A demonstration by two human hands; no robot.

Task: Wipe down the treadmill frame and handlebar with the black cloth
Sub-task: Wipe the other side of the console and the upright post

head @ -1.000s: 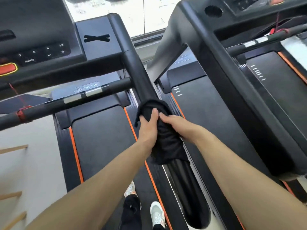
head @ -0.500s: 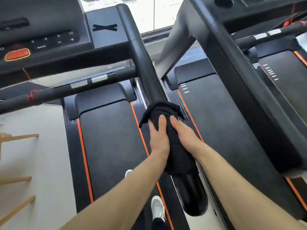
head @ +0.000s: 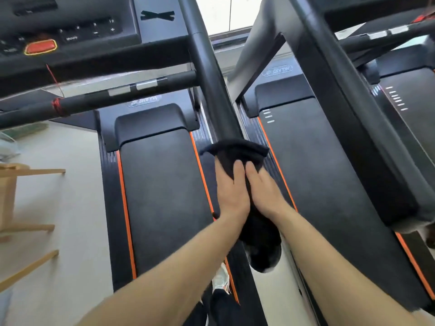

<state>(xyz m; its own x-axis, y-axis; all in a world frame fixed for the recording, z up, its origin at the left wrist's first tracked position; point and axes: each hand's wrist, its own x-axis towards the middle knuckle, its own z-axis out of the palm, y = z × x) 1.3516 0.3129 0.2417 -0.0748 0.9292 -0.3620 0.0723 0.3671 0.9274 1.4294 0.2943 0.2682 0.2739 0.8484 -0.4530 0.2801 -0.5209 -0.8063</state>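
Note:
The black cloth (head: 235,150) is wrapped over the treadmill's right side handlebar (head: 211,85), a thick black rail running from the console down toward me. My left hand (head: 231,191) and my right hand (head: 263,191) lie side by side on top of the cloth, both pressing and gripping it around the rail. The rounded end of the handlebar (head: 264,260) pokes out below my wrists. The cloth's front edge bunches just beyond my fingertips.
The console (head: 70,31) with a red stop button (head: 40,46) is at top left, a crossbar (head: 98,100) under it. A second treadmill (head: 329,161) stands close on the right. Wooden furniture legs (head: 28,196) are on the left floor. My shoes (head: 221,281) stand on the belt edge.
Both hands have slid the cloth down the handlebar toward its near end, so more bare rail shows above the cloth. My view has tilted downward.

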